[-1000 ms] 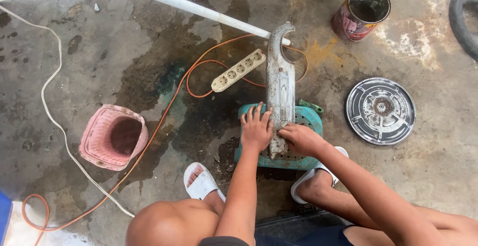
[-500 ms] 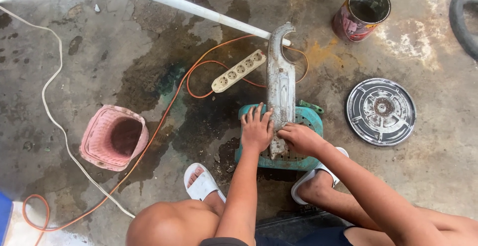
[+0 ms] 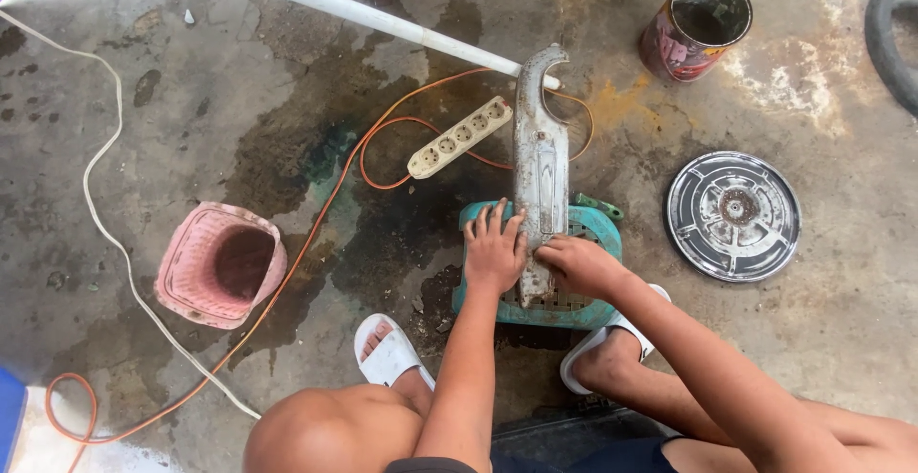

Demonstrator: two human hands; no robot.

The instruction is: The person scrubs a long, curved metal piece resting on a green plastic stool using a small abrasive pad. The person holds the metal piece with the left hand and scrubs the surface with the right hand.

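Spreading across the whole view, the stained concrete floor (image 3: 172,100) carries everything, dark with a wet patch at its middle. A long white pipe (image 3: 354,9) runs from eleven o'clock down toward the centre, ending just beside the top of the grey metal casing (image 3: 538,162). That casing, long and narrow with a hooked top, lies along the twelve-to-six line, its lower end resting on a teal plastic stool (image 3: 598,234). At nine o'clock of the stool a pink woven basket (image 3: 191,272) lies on its side, well apart. At three o'clock a round metal disc (image 3: 733,215) lies flat on the floor, near but not touching the stool. A rusty open can (image 3: 695,28) stands at one o'clock. A white power strip (image 3: 459,136) lies just left of the casing, and its orange cable (image 3: 316,224) loops under the casing and trails off to seven o'clock; a white cord (image 3: 100,205) runs beside it further left. White sandals (image 3: 387,349) sit on the person's feet at six o'clock.

The left hand (image 3: 492,248) lies spread, fingers open, pressing the stool top and touching the casing's left edge. The right hand (image 3: 574,263) is curled, pinching at the casing's lower right edge; what its fingertips hold cannot be told.

Against the earlier frames, both hands and the casing sit in the same places; nothing around them has shifted.
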